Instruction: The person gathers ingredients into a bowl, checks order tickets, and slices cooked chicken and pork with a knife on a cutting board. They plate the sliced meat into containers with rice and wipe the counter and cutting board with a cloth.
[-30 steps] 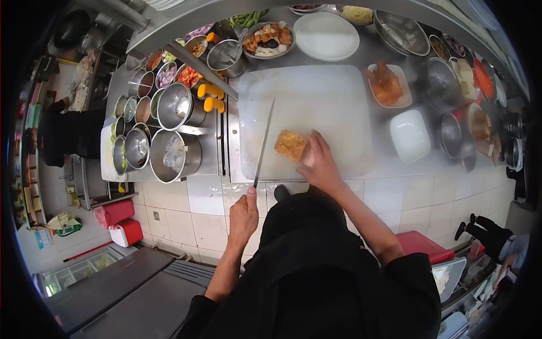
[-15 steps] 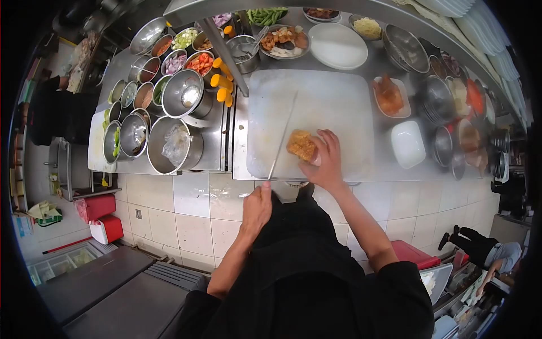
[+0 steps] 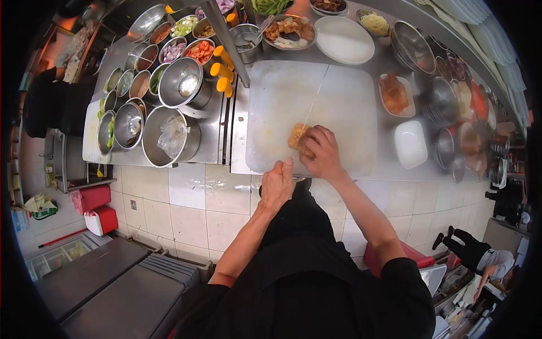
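Left hand (image 3: 278, 182): grip closed around the handle of a long, thin knife (image 3: 316, 95); handle mostly hidden by the fingers. Blade slanting from the hand toward the far right, crossing the block of food; depth of any cut cannot be told.

Right hand (image 3: 322, 151): grip partly closed, fingers bent over the right side of the block.

Block of food (image 3: 296, 134): one, golden-brown, on the near middle part of the cutting board, partly covered by the right hand.

Cutting board (image 3: 271, 96): one, whitish, rounded corners, lying on the steel desk (image 3: 240, 133).

Left of board: bottles with orange-yellow caps (image 3: 224, 86); a steel bowl (image 3: 176, 85); nearer, a steel pot (image 3: 192, 148) holding a clear plastic bag (image 3: 171, 135).

Far side: oval white plate (image 3: 345, 39); to its left, a bowl of mixed food (image 3: 289, 30).

Right of board: white dish with orange-coloured food (image 3: 393, 93); nearer, a second white dish (image 3: 411, 144).
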